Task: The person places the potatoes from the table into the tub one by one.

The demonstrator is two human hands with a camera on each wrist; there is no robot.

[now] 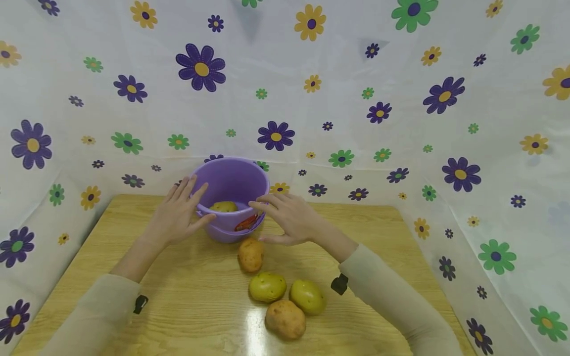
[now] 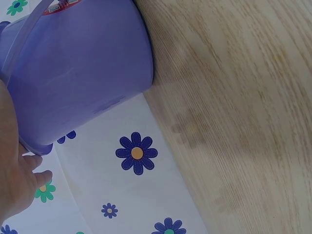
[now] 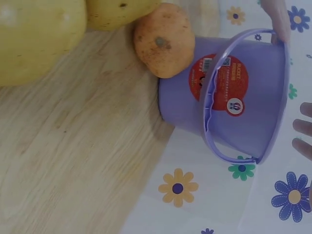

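A purple bucket (image 1: 228,225) stands upright at the back of the table, with a potato (image 1: 224,206) inside. My left hand (image 1: 175,212) touches the bucket's left rim, its fingers spread and fairly straight and its thumb across the front edge. In the left wrist view that hand (image 2: 12,170) shows only partly, right at the rim. My right hand (image 1: 289,217) is held by the right side of the rim with fingers extended; the right wrist view shows its fingertips (image 3: 303,127) apart from the bucket, holding nothing. The bucket's handle (image 3: 210,105) hangs down in front.
A brown potato (image 1: 251,254) lies just before the bucket. Nearer me sit two yellowish potatoes, one on the left (image 1: 267,287) and one on the right (image 1: 308,296), with another brown potato (image 1: 286,319) below them. A flower-print sheet (image 1: 285,113) surrounds the wooden table (image 1: 187,301).
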